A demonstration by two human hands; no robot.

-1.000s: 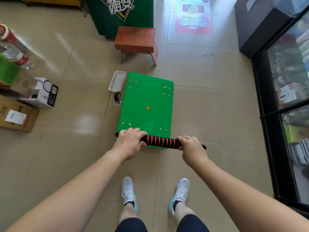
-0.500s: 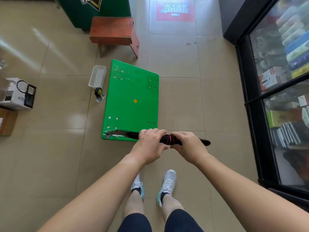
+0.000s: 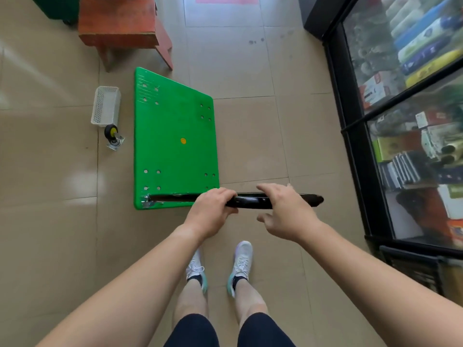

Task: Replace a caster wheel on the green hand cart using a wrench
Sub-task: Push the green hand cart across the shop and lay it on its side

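hands on the black handle (image 3: pixel 248 203): left hand (image 3: pixel 213 211) curls round the bar, right hand (image 3: pixel 285 214) hovers spread above it, holding nothing. green hand cart (image 3: pixel 175 136) lies flat on the floor (image 3: pixel 250 136) at 12 o'clock from the feet, a loose caster wheel (image 3: pixel 112 136) at its 9 o'clock. likely stiff and fairly heavy; grip the bar or a deck edge.

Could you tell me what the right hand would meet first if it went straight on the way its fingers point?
Most likely the left hand, which grips the black cart handle just ahead of the open right hand; depth is hard to judge.
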